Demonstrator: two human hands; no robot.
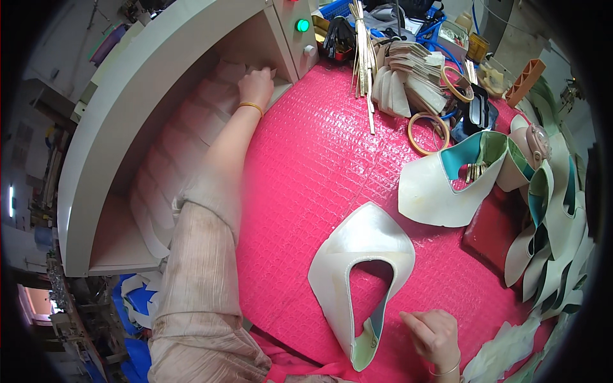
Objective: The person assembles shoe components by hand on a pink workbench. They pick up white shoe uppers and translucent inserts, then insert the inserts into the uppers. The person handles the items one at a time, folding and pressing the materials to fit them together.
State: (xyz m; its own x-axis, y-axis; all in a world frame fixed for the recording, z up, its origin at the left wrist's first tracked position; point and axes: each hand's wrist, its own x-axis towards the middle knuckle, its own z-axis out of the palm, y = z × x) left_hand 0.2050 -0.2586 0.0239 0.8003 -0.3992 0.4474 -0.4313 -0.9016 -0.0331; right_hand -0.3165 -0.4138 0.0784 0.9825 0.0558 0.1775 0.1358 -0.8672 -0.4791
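Note:
My left hand (257,88) reaches into the opening of a beige machine (131,83) at the left. Its fingers are closed at the far end of a row of overlapping pale flat pieces (185,137), and a pale tip shows beside them. At the lower right, my right hand (437,338) is curled over the pink mat, with nothing visible in it. Just left of it lies a white shoe upper (366,233) with a teardrop opening and a pale green lining. The two do not touch.
A pink textured mat (300,172) covers the table. Another white upper (440,191) with teal lining lies to the right, near a dark red block (495,230) and stacked uppers (555,255). Tape rolls (418,148), fabric strips (412,76) and gold strips (363,57) lie at the back.

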